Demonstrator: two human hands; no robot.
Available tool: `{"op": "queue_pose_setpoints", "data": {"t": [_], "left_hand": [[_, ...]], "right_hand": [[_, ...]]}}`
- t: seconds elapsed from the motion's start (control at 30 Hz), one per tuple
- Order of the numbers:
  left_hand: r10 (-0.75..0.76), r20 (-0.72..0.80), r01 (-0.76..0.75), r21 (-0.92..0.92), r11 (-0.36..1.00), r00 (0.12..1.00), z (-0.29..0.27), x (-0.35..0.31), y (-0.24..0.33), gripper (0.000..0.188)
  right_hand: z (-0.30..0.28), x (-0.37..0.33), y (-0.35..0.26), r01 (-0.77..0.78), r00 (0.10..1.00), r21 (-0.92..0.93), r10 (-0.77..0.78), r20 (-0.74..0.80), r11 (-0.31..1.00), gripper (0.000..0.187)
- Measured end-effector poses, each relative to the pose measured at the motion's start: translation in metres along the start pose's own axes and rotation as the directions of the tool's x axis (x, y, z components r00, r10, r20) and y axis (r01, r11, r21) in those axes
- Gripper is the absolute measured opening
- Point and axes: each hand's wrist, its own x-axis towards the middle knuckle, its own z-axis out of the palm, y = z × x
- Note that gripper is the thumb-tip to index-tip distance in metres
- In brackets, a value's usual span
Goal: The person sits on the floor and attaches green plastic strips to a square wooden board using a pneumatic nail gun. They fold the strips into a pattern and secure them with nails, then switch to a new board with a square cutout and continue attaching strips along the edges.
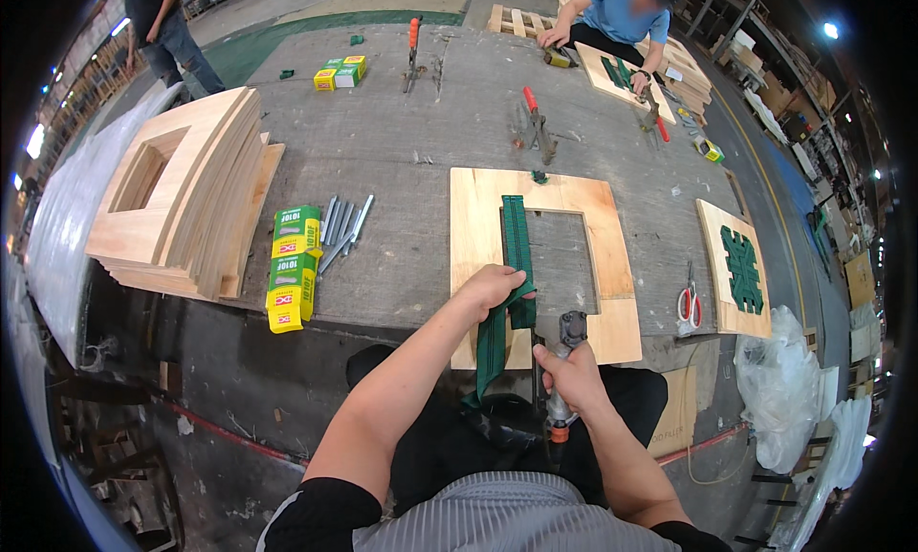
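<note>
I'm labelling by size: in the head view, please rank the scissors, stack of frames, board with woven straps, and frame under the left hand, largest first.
1. Stack of frames and frame under the left hand: too alike to rank
2. Board
3. Scissors

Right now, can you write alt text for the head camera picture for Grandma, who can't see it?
A person's left hand holds a green strap at a wooden frame, and the right hand grips a metal tool. Green-and-yellow boxes and scissors lie on the grey table; another person works at its far side.
</note>
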Motion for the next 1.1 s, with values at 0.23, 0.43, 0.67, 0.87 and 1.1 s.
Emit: {"op": "queue_pose_setpoints", "data": {"t": [0.23,0.43,0.67,0.87,1.1], "left_hand": [[0.016,0.016,-0.016,-0.013,1.0,1.0,-0.003,0.0,0.001,0.032],[0.009,0.005,-0.009,-0.036,0.999,1.0,-0.006,0.003,0.0,0.033],[0.041,0.004,-0.041,-0.017,0.999,0.999,0.0,0.006,-0.003,0.035],[-0.01,-0.018,0.008,-0.101,0.995,1.0,0.0,0.006,-0.003,0.038],[-0.044,-0.118,0.039,-0.046,0.998,0.992,0.012,-0.007,0.009,0.038]], "right_hand": [[0.015,-0.001,-0.007,0.028,0.999,-0.022,-0.029,-0.032,0.999,0.014],[0.021,-0.001,-0.011,-0.005,1.0,-0.04,0.006,0.03,0.999,0.016],[0.011,0.002,-0.007,-0.011,0.998,0.051,0.008,0.055,0.999,0.025],[-0.061,0.024,0.005,-0.071,0.991,0.262,0.098,-0.092,0.962,0.025],[-0.181,0.095,-0.006,-0.011,0.992,0.443,0.066,-0.111,0.896,0.026]]}}
